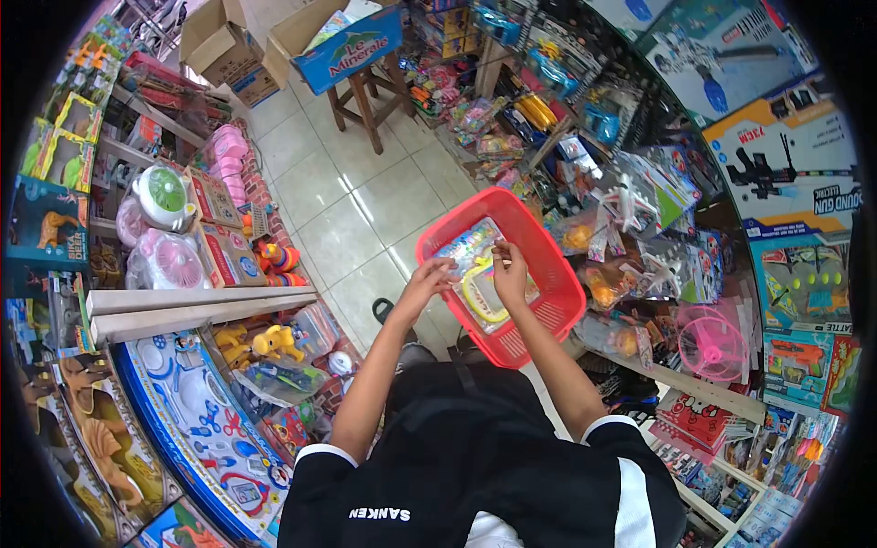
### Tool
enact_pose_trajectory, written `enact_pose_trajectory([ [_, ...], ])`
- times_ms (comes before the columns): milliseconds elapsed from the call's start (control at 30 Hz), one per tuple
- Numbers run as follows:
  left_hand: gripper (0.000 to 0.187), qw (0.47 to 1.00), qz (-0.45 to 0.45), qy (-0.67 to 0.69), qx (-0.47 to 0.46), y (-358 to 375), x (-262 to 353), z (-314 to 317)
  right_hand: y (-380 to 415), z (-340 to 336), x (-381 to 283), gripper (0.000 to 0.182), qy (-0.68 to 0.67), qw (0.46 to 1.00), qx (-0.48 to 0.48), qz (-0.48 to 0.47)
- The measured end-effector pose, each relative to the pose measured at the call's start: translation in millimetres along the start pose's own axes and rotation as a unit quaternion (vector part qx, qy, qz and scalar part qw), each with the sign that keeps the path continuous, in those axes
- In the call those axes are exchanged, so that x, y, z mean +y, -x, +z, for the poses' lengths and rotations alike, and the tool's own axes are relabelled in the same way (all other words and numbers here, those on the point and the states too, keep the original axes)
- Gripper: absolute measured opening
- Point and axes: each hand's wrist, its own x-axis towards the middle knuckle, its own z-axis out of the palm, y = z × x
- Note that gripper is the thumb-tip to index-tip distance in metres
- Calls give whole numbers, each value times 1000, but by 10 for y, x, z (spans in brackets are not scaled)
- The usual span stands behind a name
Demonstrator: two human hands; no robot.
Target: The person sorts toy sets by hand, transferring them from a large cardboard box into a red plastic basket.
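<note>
Left of the red basket (553, 274), pale floor tiles (320, 219) leave open room. Over the basket's left rim, the person's left hand (427, 285) curves, its grip unclear. Inside the basket lies a yellow-edged package (484, 294); above it, the right hand (512, 274) has fingertips close together, on what cannot be told. Packaged toys (630, 274) crowd beyond the basket's right edge.

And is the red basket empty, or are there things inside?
Not empty: colourful packages show inside the red basket, within its walls.
</note>
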Motion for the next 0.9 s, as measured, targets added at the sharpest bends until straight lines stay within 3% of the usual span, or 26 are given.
enact_pose_trajectory([
  [167, 37, 997, 29, -22, 73, 396, -58, -1101, 218, 752, -946, 15, -87, 993, -70, -50],
  [300, 35, 981, -36, -51, 181, 522, -677, -2099, 258, 1397, -951, 17, -24, 977, -192, -86],
  [367, 35, 966, -85, -82, 228, 590, -1137, -2577, 247, 1607, -878, 19, 173, 951, -172, -191],
  [433, 37, 952, -134, -90, 262, 762, -1512, -2928, 221, 1768, -901, 19, 194, 945, -169, -202],
  [500, 38, 942, -201, -105, 249, 957, -1879, -3225, 177, 1900, -951, 16, 330, 901, -176, -218],
  [533, 38, 933, -236, -104, 252, 1035, -1953, -3290, 169, 1973, -945, 16, 378, 865, -187, -271],
  [567, 38, 922, -273, -102, 253, 1116, -2031, -3329, 174, 2043, -977, 16, 377, 863, -188, -278],
  [667, 37, 925, -285, -25, 249, 1280, -2251, -3472, 143, 2167, -947, 22, 502, 812, -237, -181],
  [700, 37, 926, -283, -21, 250, 1291, -2325, -3469, 99, 2166, -922, 22, 503, 810, -238, -185],
  [800, 34, 906, -263, -23, 330, 1265, -2440, -3608, -127, 2228, -920, 29, 504, 784, -357, -63],
  [900, 26, 919, -215, -222, 246, 1227, -2528, -3807, -370, 2399, -601, 30, 531, 747, -395, -62],
])
